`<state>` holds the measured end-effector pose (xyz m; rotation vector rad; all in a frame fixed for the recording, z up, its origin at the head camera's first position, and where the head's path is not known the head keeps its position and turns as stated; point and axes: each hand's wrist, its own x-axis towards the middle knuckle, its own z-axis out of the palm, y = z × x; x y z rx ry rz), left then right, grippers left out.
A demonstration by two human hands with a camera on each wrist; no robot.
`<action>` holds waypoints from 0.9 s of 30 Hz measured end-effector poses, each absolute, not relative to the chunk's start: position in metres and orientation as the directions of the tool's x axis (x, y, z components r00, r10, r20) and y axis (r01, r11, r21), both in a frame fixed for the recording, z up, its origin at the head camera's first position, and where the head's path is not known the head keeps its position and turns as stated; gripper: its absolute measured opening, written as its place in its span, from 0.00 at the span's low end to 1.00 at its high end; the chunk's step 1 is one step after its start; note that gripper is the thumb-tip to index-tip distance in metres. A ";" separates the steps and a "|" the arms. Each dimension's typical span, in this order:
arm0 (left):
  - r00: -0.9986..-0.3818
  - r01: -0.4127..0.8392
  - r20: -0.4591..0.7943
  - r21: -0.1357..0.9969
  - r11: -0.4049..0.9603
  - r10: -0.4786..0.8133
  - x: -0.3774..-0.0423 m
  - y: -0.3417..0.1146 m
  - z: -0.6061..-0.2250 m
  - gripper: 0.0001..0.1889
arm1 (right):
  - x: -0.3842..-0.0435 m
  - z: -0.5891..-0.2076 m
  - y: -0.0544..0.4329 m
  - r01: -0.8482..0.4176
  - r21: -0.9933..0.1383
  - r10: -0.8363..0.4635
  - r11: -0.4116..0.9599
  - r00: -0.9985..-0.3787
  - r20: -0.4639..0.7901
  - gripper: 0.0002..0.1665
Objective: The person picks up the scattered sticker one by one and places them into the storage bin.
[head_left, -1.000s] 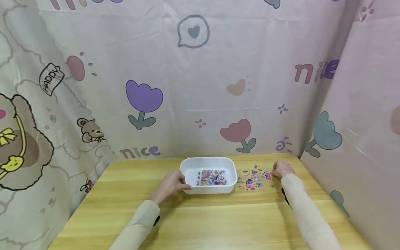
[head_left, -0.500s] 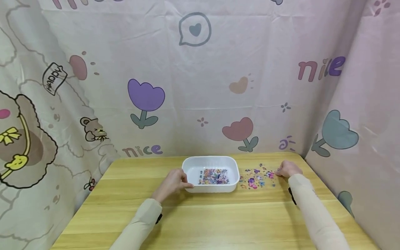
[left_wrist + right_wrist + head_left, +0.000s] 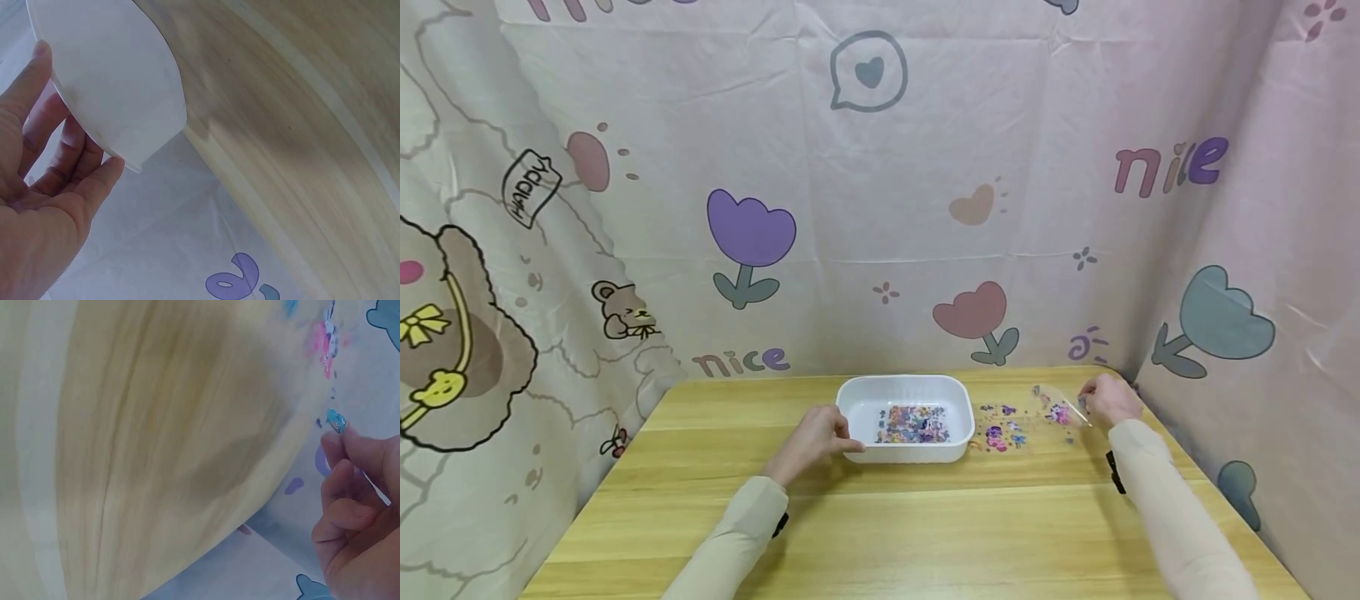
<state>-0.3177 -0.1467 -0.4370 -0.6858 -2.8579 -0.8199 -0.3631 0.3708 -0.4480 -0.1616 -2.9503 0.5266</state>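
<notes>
My left hand grips the near left corner of a white plastic tray, fingers and thumb at its rim. In the left wrist view, the fingers of my left hand lie along the edge of the white tray. A colourful printed sheet lies inside the tray. To the tray's right, my right hand pinches the right edge of a clear sticker sheet with small colourful figures. That edge is raised off the table. In the right wrist view, thumb and forefinger hold the sheet's edge beside a blue figure.
The wooden table has a patterned cloth hanging behind it and on both sides. My right hand is close to the table's right edge. Black bands show at the sleeves.
My right hand has moved right and lifted the right side of the clear sticker sheet, which now bends upward. My left hand stays on the tray. The head view has shifted slightly.
</notes>
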 end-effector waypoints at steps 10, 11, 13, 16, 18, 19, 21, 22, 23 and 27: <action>-0.898 0.439 0.211 0.491 0.752 0.387 -0.318 -0.147 -0.439 0.16 | -0.362 -0.432 0.372 0.104 -0.393 0.188 0.914 -0.965 0.182 0.17; -0.900 0.436 0.209 0.494 0.753 0.383 -0.318 -0.147 -0.439 0.17 | -0.363 -0.431 0.372 0.097 -0.396 0.188 0.913 -0.962 0.197 0.17; -0.901 0.433 0.207 0.498 0.751 0.382 -0.318 -0.147 -0.439 0.17 | -0.364 -0.429 0.371 0.083 -0.401 0.187 0.912 -0.956 0.227 0.19; -0.901 0.432 0.205 0.499 0.751 0.382 -0.318 -0.148 -0.439 0.17 | -0.364 -0.424 0.369 0.044 -0.405 0.167 0.913 -0.947 0.274 0.20; -0.900 0.434 0.206 0.498 0.751 0.383 -0.318 -0.148 -0.439 0.16 | -0.363 -0.421 0.366 0.015 -0.419 0.157 0.908 -0.939 0.305 0.20; -0.900 0.434 0.206 0.496 0.752 0.383 -0.318 -0.148 -0.439 0.16 | -0.363 -0.419 0.365 -0.002 -0.429 0.152 0.904 -0.933 0.326 0.20; -0.900 0.435 0.206 0.494 0.753 0.385 -0.318 -0.148 -0.439 0.16 | -0.364 -0.417 0.362 -0.047 -0.454 0.139 0.890 -0.920 0.366 0.18; -0.899 0.436 0.207 0.493 0.753 0.386 -0.318 -0.148 -0.439 0.16 | -0.364 -0.415 0.361 -0.065 -0.467 0.137 0.882 -0.912 0.386 0.17; -0.899 0.437 0.206 0.492 0.753 0.387 -0.318 -0.148 -0.439 0.16 | -0.364 -0.414 0.359 -0.083 -0.479 0.135 0.874 -0.905 0.404 0.16; -0.897 0.441 0.207 0.492 0.751 0.391 -0.317 -0.149 -0.439 0.16 | -0.363 -0.408 0.353 -0.128 -0.523 0.137 0.843 -0.888 0.438 0.16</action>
